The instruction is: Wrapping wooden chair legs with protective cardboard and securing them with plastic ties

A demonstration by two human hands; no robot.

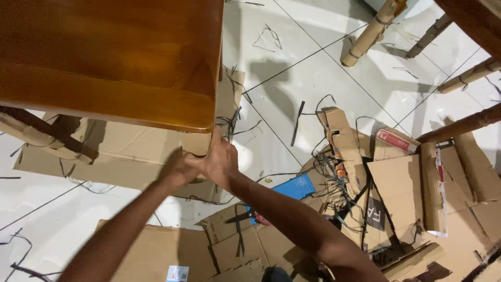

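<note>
Presently, both forearms reach forward and up from the bottom edge of the head view, converging beneath the near corner of a glossy brown wooden tabletop (pixel 112 57). The right hand (pixel 222 159) is raised with its fingers pressed together and curled about cardboard wrapping (pixel 194 143) just under that corner. The left hand (pixel 176 168) sits just beside and touching it, fingers bent inward; what it pinches cannot be made out, since the right hand and the shadow cover its fingertips.

The tabletop fills the upper left and is cut off by the top and left edges. One cardboard-wrapped leg (pixel 36 133) shows beneath it at left. Flattened cardboard pieces (pixel 402 193) and black strapping (pixel 298 122) litter the white tiled floor (pixel 313 68). Further wrapped legs (pixel 371 32) enter at upper right, partly cropped.
</note>
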